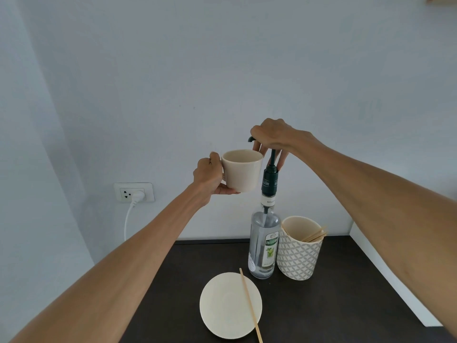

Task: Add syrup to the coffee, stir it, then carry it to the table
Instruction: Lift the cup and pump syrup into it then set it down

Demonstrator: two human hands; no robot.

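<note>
My left hand (209, 175) grips a cream coffee cup (243, 170) by its handle and holds it in the air, tilted slightly, its rim just under the dark pump spout (250, 139). A clear syrup bottle (264, 246) with a green label stands on the dark counter, with a dark green pump (270, 180) on its neck. On top of the pump head rests my right hand (272, 137), fingers curled down around the stem. The cup's contents are hidden from this angle. A wooden stir stick (250, 304) lies across a cream saucer (222, 308) near the counter's front.
A patterned cup (298, 256) holding several wooden stir sticks stands right of the bottle. The dark counter (333, 305) meets a white ledge (385, 276) on the right. On the wall at left, a white plug sits in a socket (134, 193).
</note>
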